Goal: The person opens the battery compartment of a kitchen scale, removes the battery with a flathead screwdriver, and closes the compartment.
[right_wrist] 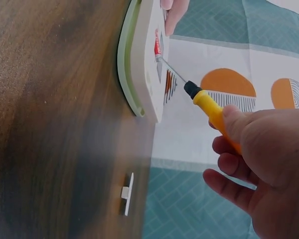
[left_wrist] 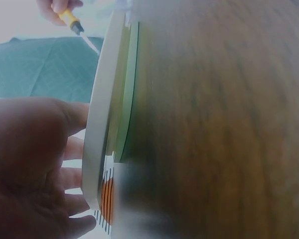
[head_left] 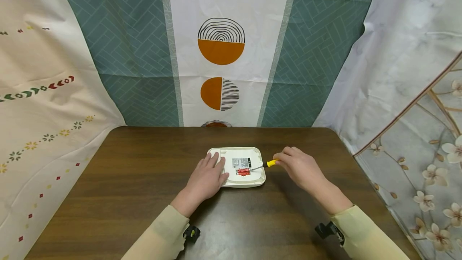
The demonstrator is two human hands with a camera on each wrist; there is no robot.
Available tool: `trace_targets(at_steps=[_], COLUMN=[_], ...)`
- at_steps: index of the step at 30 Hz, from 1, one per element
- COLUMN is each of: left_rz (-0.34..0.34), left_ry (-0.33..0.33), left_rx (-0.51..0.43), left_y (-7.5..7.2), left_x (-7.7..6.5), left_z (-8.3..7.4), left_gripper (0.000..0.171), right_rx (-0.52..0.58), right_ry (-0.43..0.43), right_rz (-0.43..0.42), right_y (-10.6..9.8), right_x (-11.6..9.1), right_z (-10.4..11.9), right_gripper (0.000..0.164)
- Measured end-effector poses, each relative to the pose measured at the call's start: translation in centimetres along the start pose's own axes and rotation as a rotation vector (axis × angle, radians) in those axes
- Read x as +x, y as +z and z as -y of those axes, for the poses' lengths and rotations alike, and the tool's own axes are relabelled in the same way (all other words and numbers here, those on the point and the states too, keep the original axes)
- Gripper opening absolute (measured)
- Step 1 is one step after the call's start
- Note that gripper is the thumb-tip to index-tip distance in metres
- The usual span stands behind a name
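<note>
A flat white device (head_left: 254,157) with rounded corners lies on the table, label side up; it looks like an upturned kitchen scale. Red batteries (head_left: 243,171) sit in a slot beside its printed label (head_left: 241,162). My left hand (head_left: 206,175) rests on the device's left part with fingers spread. In my right hand (head_left: 299,167) I hold a screwdriver by its yellow handle (right_wrist: 209,107), thumb against the fingers. The thin metal shaft (right_wrist: 173,68) slants down, its tip at the end of the batteries. A pale green layer (right_wrist: 125,59) shows along the device's underside.
The dark wooden table (head_left: 151,151) carries the device near its middle. In the right wrist view a small white piece (right_wrist: 128,194), perhaps a battery cover, lies on the table near the right hand. Patterned cloths (head_left: 137,51) hang behind and at both sides.
</note>
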State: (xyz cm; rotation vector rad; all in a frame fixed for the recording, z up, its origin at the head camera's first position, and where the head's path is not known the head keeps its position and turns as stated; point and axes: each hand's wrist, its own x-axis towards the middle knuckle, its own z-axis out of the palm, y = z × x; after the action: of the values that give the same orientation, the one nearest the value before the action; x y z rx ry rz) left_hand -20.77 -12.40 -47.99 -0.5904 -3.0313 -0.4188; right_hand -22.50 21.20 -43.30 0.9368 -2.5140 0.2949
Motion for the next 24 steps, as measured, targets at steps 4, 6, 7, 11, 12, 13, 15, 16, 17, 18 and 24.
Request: trace_targets(at_steps=[4, 6, 7, 11, 12, 13, 15, 16, 17, 18, 24], left_rz=[-0.007, -0.009, -0.01, -0.009, -0.008, -0.008, -0.007, -0.007, -0.007, -0.007, -0.015], left_ry=[0.008, 0.011, 0.011, 0.007, 0.006, 0.005, 0.005, 0.004, 0.004, 0.005, 0.009], left_rx=[0.005, 0.007, 0.007, 0.005, 0.003, 0.003, 0.001, 0.001, 0.002, 0.002, 0.008], left_y=[0.0, 0.0, 0.0, 0.0, 0.0, -0.1, -0.1, -0.1, -0.1, 0.0, 0.1], left_x=[0.0, -0.1, -0.1, -0.1, -0.1, -0.1, -0.2, -0.2, -0.2, -0.2, -0.1], left_z=[0.0, 0.0, 0.0, 0.0, 0.0, -0.1, -0.1, -0.1, -0.1, -0.1, -0.1], left_gripper=[0.06, 0.06, 0.06, 0.061, 0.061, 0.061, 0.061, 0.061, 0.061, 0.061, 0.06], right_rx=[-0.014, -0.023, -0.027, -0.042, -0.047, -0.051, -0.066, -0.074, -0.082, -0.087, -0.132], right_ry=[-0.013, -0.017, -0.019, -0.037, -0.043, -0.052, -0.072, -0.084, -0.096, -0.106, -0.133], right_rz=[0.013, 0.021, 0.024, 0.024, 0.022, 0.02, 0.018, 0.015, 0.013, 0.01, 0.014], right_y=[-0.1, -0.1, -0.2, -0.3, -0.3, -0.4, -0.3, -0.3, -0.3, -0.3, -0.3], right_x=[0.1, 0.2, 0.2, 0.5, 0.5, 0.6, 0.7, 0.7, 0.8, 0.9, 1.2], right_z=[0.2, 0.3, 0.3, 0.5, 0.6, 0.7, 0.8, 0.9, 1.0, 1.1, 1.6], right_gripper=[0.021, 0.022, 0.022, 0.024, 0.024, 0.025, 0.026, 0.027, 0.027, 0.027, 0.027])
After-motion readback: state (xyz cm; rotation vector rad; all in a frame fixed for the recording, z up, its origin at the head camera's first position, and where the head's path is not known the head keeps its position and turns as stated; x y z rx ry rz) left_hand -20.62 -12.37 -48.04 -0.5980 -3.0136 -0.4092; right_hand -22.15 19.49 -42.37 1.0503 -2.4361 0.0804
